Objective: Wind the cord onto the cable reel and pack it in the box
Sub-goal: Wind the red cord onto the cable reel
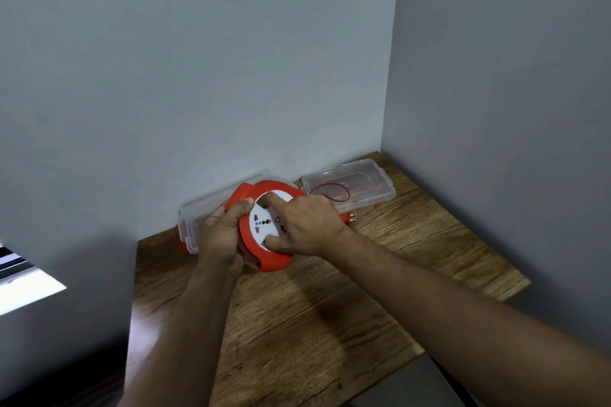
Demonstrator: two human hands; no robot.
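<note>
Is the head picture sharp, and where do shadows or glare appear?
Head view: the cable reel and both hands are slightly soft; the arms cast a dark shadow on the wooden table; faint glare on the clear lid; bright light enters at the left edge; wide-angle bending shows at the wall corner.

One head-worn view looks forward and down at a wooden table (330,324) in a wall corner; close range.

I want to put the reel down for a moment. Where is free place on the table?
The near wooden table in front of both arms is bare. Crowded along the wall: clear box, its lid, the cable reel between.
</note>
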